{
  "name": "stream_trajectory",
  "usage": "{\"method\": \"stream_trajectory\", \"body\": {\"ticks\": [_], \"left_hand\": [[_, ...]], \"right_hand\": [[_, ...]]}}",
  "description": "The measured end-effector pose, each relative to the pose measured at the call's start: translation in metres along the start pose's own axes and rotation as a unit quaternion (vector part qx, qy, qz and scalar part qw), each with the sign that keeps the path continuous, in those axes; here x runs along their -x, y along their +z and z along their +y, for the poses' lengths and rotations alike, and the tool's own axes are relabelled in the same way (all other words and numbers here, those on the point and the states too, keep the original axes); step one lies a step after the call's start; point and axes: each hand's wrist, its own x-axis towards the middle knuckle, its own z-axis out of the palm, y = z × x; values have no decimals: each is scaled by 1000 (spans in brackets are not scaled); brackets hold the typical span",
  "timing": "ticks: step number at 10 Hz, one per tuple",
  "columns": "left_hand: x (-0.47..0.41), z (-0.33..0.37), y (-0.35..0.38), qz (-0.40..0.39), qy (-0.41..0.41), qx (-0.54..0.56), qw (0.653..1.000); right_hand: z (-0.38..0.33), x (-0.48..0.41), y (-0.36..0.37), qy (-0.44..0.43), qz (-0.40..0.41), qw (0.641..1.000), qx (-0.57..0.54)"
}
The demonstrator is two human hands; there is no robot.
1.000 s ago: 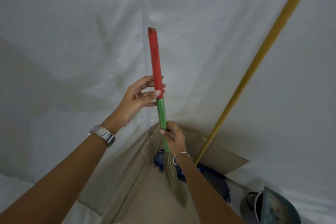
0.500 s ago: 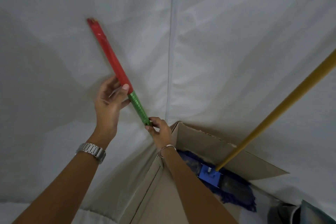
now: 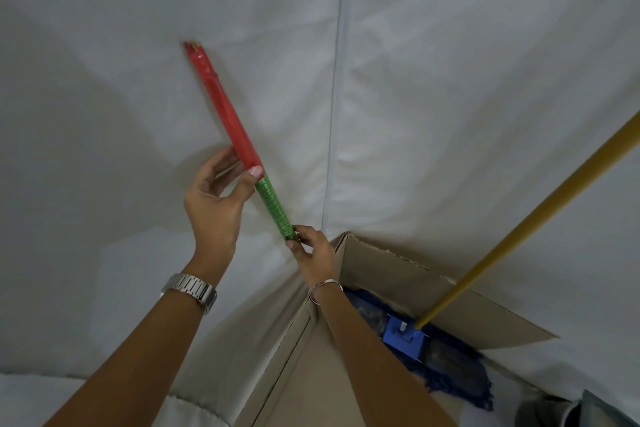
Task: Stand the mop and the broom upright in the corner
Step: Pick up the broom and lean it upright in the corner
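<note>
The broom has a red and green wrapped handle that leans up to the left against the white sheet-covered wall. My left hand holds it where red meets green, thumb on the handle. Lower down, my right hand grips the green part; the bristles are hidden behind my right arm. The mop has a yellow pole that slants up to the right, with its blue head resting in the corner behind a cardboard sheet.
Brown cardboard lines the floor and lower walls of the corner. The vertical seam of the corner runs between the white sheets. A dark dustpan-like object sits at the bottom right.
The broom handle went from upright in the corner to leaning left against the wall. Both hands stayed on it. The view shifted, so the mop head now shows to the right.
</note>
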Motion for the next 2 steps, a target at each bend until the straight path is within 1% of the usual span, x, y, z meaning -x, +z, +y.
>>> {"method": "stream_trajectory", "body": {"ticks": [1,2], "left_hand": [[7,3,1,4,25,-17,1000],[20,9,3,44,69,-23,996]], "right_hand": [[-1,4,-7,7,-16,1000,-12],[-3,14,-17,17,-15,999,-26]]}}
